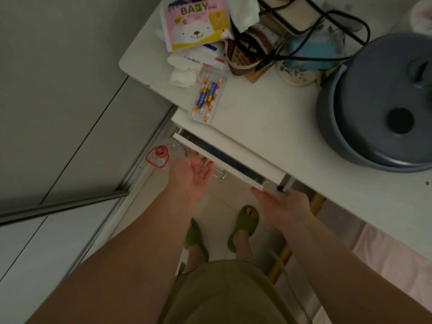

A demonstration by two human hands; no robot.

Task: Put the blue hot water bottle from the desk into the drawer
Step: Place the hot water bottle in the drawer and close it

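A light blue soft item (311,52), apparently the hot water bottle, lies at the back of the white desk (268,113) under black cables (327,22). The white drawer (233,164) under the desk's front edge stands open by a narrow gap. A dark blue strip shows in that gap, and I cannot tell what it is. My left hand (194,174) is palm up with its fingers spread, touching the drawer front beside the metal handle (219,175). My right hand (285,204) lies flat against the drawer front's right corner. Neither hand holds anything.
A big grey lidded pot (385,113) fills the desk's right side. A blister of capsules with two batteries (207,97) lies near the front edge. A pink BABY pack (196,24), tissues and a cup (294,76) crowd the back. A red-capped bottle (161,153) stands left of the drawer.
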